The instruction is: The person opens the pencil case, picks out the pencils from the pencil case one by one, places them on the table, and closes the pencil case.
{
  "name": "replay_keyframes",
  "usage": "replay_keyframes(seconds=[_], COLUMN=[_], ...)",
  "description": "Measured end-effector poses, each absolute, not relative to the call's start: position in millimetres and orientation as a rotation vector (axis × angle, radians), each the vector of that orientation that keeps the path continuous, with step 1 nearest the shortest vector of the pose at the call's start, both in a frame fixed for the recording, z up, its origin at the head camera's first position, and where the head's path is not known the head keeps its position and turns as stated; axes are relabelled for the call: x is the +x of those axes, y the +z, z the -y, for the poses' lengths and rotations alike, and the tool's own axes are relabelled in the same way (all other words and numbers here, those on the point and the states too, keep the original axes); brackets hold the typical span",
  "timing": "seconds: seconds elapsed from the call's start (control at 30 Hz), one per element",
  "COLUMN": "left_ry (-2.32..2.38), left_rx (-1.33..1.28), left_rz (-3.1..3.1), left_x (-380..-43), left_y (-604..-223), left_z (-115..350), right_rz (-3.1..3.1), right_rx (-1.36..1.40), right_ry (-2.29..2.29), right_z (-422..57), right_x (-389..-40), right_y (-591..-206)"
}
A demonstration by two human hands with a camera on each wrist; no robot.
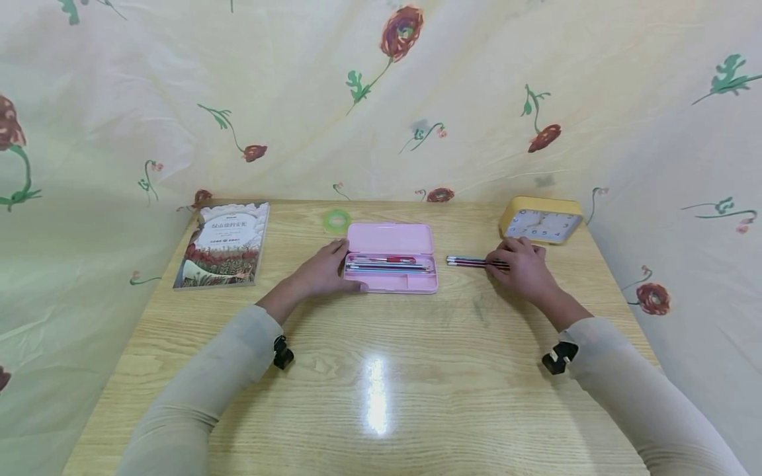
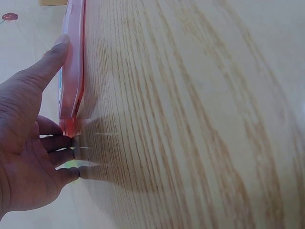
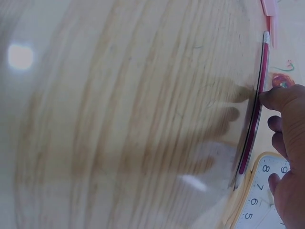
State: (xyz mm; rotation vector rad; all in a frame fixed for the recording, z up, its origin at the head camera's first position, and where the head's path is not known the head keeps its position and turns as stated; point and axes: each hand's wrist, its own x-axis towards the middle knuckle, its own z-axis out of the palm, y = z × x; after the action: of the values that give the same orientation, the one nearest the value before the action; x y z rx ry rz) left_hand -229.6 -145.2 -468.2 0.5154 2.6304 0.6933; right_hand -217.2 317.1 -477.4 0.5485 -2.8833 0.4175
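A pink pencil case (image 1: pixel 389 284) lies with its lid (image 1: pixel 389 238) folded back and several pencils (image 1: pixel 387 266) plus a red pen (image 1: pixel 393 260) in its long compartment. My left hand (image 1: pixel 324 270) grips the case's left end, thumb along the front edge and fingers at the side. In the left wrist view the thumb presses the pink wall (image 2: pixel 74 62). To the right of the case, my right hand (image 1: pixel 520 268) pinches a small bundle of striped pencils (image 1: pixel 467 262) low over the table. A dark red pencil (image 3: pixel 255 107) with a white eraser shows against the thumb in the right wrist view.
A yellow alarm clock (image 1: pixel 542 221) stands just behind my right hand. Green tape (image 1: pixel 337 221) lies behind the case on the left, and a book (image 1: pixel 226 248) rests farther left. Floral cloth (image 1: pixel 333 132) hangs behind the wooden table (image 1: pixel 417 370).
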Motion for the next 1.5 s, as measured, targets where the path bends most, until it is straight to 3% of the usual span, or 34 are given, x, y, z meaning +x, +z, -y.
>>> replay_keyframes(seconds=[0.97, 1.5], left_ry=[0.665, 0.666], left_rx=[0.531, 0.526], left_rz=[-2.642, -2.636], left_x=[-232.1, -234.6], left_y=[-473.0, -475.5], left_z=[146.3, 147.1], right_rz=[2.879, 2.912], right_rx=[0.946, 1.058], right_ry=[0.5, 0.448], right_z=[-194.0, -176.2], right_x=[-237.0, -238.9], right_y=[-458.6, -461.8])
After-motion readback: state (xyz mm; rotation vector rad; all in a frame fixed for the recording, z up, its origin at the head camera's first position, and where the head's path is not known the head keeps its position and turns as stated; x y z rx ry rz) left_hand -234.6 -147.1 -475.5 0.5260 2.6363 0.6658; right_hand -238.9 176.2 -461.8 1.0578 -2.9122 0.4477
